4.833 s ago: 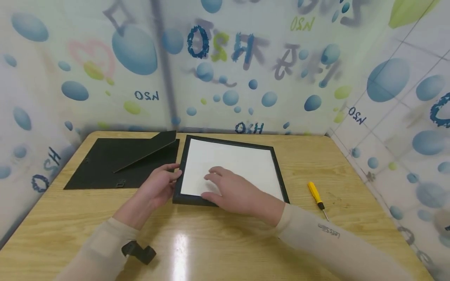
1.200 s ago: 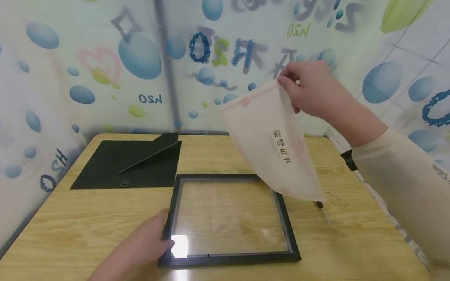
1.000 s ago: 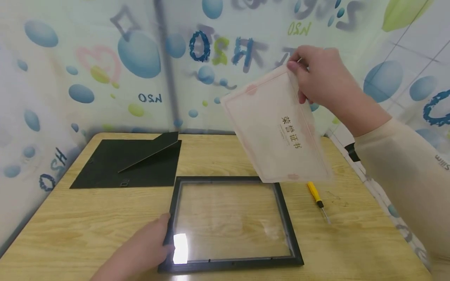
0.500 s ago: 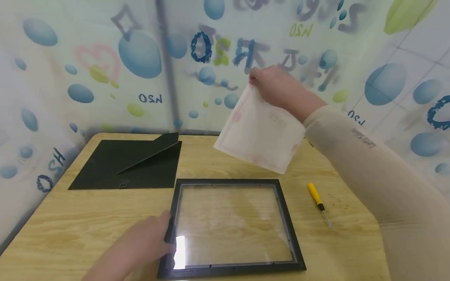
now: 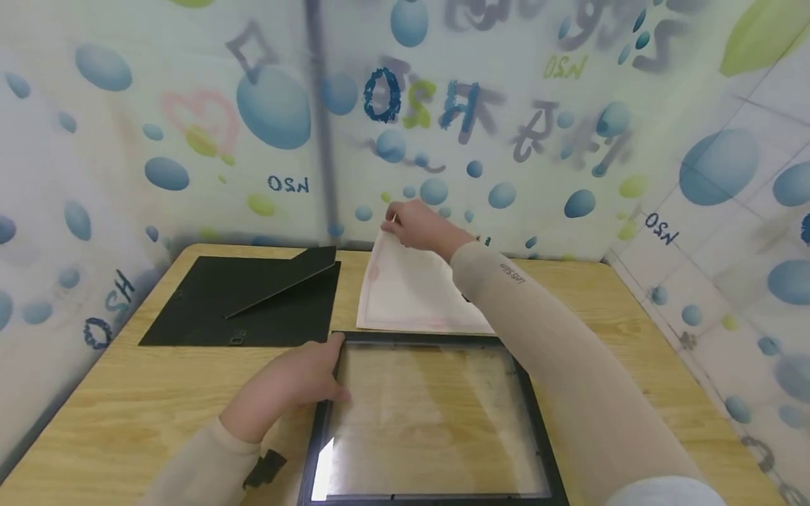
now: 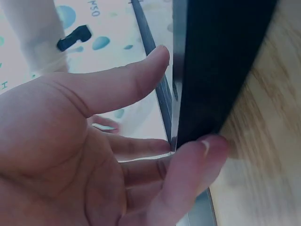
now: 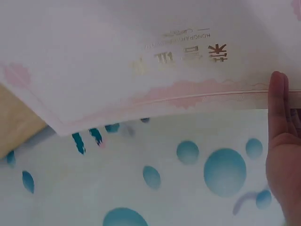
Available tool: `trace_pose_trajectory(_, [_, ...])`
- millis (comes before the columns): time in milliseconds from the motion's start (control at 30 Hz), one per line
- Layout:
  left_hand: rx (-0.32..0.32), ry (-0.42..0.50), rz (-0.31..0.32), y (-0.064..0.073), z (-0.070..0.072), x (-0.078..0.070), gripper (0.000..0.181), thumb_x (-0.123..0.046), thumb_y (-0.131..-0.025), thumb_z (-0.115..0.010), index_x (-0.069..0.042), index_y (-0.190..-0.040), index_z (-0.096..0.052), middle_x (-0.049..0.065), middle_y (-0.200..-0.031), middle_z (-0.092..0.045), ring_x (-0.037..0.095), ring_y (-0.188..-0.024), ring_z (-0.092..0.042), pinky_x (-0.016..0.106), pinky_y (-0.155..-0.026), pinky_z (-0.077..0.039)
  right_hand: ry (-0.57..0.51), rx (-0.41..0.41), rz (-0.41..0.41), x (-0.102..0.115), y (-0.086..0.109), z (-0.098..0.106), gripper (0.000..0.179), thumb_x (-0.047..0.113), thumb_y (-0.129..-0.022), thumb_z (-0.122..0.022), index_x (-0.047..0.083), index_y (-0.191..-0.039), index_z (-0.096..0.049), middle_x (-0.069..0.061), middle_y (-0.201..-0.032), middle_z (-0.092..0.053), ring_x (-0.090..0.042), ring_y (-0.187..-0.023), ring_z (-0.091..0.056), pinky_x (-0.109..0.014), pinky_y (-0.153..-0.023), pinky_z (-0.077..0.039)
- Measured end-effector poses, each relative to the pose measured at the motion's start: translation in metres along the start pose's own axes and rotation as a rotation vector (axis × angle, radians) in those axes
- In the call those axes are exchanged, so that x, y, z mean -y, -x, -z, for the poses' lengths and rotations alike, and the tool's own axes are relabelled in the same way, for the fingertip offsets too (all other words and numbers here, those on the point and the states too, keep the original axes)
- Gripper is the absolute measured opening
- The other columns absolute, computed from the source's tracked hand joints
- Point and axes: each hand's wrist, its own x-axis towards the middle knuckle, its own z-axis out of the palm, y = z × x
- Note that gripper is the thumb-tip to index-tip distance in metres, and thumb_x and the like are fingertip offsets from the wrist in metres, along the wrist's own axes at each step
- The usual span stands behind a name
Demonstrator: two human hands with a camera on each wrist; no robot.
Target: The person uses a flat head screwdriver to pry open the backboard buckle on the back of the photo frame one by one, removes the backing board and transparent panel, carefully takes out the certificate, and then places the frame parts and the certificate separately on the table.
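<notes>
A black picture frame [image 5: 436, 339] with a clear pane lies on the wooden table. My left hand [image 5: 297, 376] holds its far left corner, thumb toward the pane and fingers at the outer side. Close up in the left wrist view, thumb and fingers straddle the dark frame bar [image 6: 216, 61]. Behind the frame, my right hand [image 5: 420, 225] pinches the upper left corner of a pale pink certificate sheet [image 5: 411, 288]. Its lower edge is close to the frame's far bar, and my right forearm covers its right part. Gold characters show on the sheet [image 7: 117, 56] in the right wrist view.
A black backing board [image 5: 209, 302] with a raised stand flap [image 5: 285, 284] lies at the back left of the table. A patterned curtain [image 5: 354, 161] hangs just behind the table's far edge.
The left hand pressed on the white sheet's frame earlier, then held its left side; now it is at the far corner. The right hand has lowered the certificate leftward behind the frame. My forearm now hides the screwdriver.
</notes>
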Motion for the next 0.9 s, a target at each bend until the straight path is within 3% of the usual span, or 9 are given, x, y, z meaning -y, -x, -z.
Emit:
trace_pose_trajectory(33, [0.002,0.006,0.006,-0.001,0.000,0.000,0.106,-0.032,-0.088,-0.089,0.002,-0.166,-0.026,0.025,-0.132,-0.067,0.023,-0.079,-0.068,0.039,-0.067,-0.055,-0.026,0.009,-0.006,-0.003,-0.001,-0.007,0.037,0.033,-0.114,-0.052,0.004,-0.135,-0.061,-0.011,-0.111,-0.074,-0.020,-0.087,-0.073,-0.035,-0.082,-0.060])
trace_pose_trajectory(300, [0.007,0.015,0.004,-0.005,0.003,0.002,0.109,-0.032,-0.087,-0.089,-0.003,-0.168,-0.023,0.019,-0.117,-0.070,0.023,-0.072,-0.067,0.037,-0.063,-0.052,-0.051,0.026,-0.031,-0.015,-0.007,-0.045,0.039,0.033,-0.114,-0.053,0.005,-0.137,-0.062,-0.011,-0.120,-0.073,-0.020,-0.101,-0.071,-0.039,-0.092,-0.060])
trace_pose_trajectory(400, [-0.012,-0.043,-0.015,-0.008,0.008,0.000,0.101,-0.037,-0.089,-0.087,-0.002,-0.165,-0.031,0.022,-0.130,-0.070,0.031,-0.094,-0.074,0.046,-0.078,-0.060,-0.037,0.021,-0.040,-0.014,-0.009,-0.051,0.038,0.034,-0.113,-0.053,0.005,-0.136,-0.064,-0.011,-0.120,-0.073,-0.019,-0.101,-0.070,-0.037,-0.092,-0.059])
trace_pose_trajectory(467, [-0.048,-0.116,-0.036,-0.014,0.015,-0.003,0.091,-0.042,-0.092,-0.084,-0.002,-0.161,-0.040,0.025,-0.144,-0.064,0.036,-0.116,-0.071,0.053,-0.093,-0.060,-0.048,0.021,-0.049,-0.011,-0.009,-0.051,0.037,0.034,-0.113,-0.053,0.006,-0.136,-0.064,-0.010,-0.119,-0.073,-0.019,-0.101,-0.070,-0.036,-0.091,-0.059])
trace_pose_trajectory(533, [-0.104,-0.194,-0.062,-0.026,0.024,-0.006,0.082,-0.046,-0.096,-0.078,-0.002,-0.158,-0.046,0.027,-0.151,-0.058,0.040,-0.131,-0.065,0.058,-0.102,-0.057,-0.103,0.025,-0.074,-0.008,-0.009,-0.051,0.037,0.034,-0.113,-0.055,0.007,-0.136,-0.064,-0.010,-0.119,-0.073,-0.019,-0.100,-0.071,-0.036,-0.090,-0.060])
trace_pose_trajectory(633, [-0.176,-0.233,-0.094,-0.053,0.039,-0.009,0.073,-0.045,-0.101,-0.071,-0.006,-0.158,-0.047,0.029,-0.156,-0.050,0.044,-0.132,-0.061,0.058,-0.102,-0.057,-0.246,0.013,-0.117,-0.005,-0.008,-0.051,0.036,0.033,-0.111,-0.059,0.007,-0.135,-0.064,-0.010,-0.118,-0.072,-0.020,-0.100,-0.073,-0.036,-0.090,-0.062])
trace_pose_trajectory(733, [-0.185,-0.141,-0.161,-0.079,0.054,-0.007,0.069,-0.039,-0.104,-0.068,-0.005,-0.159,-0.045,0.031,-0.157,-0.047,0.044,-0.130,-0.062,0.056,-0.102,-0.057,-0.425,-0.003,-0.144,-0.004,-0.009,-0.053,0.036,0.031,-0.110,-0.062,0.005,-0.134,-0.063,-0.013,-0.121,-0.072,-0.024,-0.104,-0.075,-0.038,-0.094,-0.063])
trace_pose_trajectory(833, [-0.113,0.038,-0.194,-0.102,0.063,-0.005,0.068,-0.033,-0.104,-0.068,-0.003,-0.160,-0.042,0.028,-0.152,-0.054,0.038,-0.113,-0.070,0.049,-0.098,-0.061,-0.604,-0.018,-0.160,-0.007,-0.009,-0.057,0.037,0.027,-0.109,-0.063,0.001,-0.136,-0.063,-0.017,-0.125,-0.071,-0.028,-0.111,-0.076,-0.039,-0.100,-0.063])
trace_pose_trajectory(900, [-0.066,0.150,-0.180,-0.113,0.066,-0.003,0.069,-0.031,-0.104,-0.067,-0.002,-0.161,-0.039,0.026,-0.150,-0.057,0.034,-0.102,-0.072,0.043,-0.092,-0.063,-0.701,-0.029,-0.171,-0.009,-0.008,-0.059,0.038,0.026,-0.109,-0.063,0.000,-0.137,-0.062,-0.018,-0.128,-0.071,-0.029,-0.115,-0.075,-0.039,-0.102,-0.062])
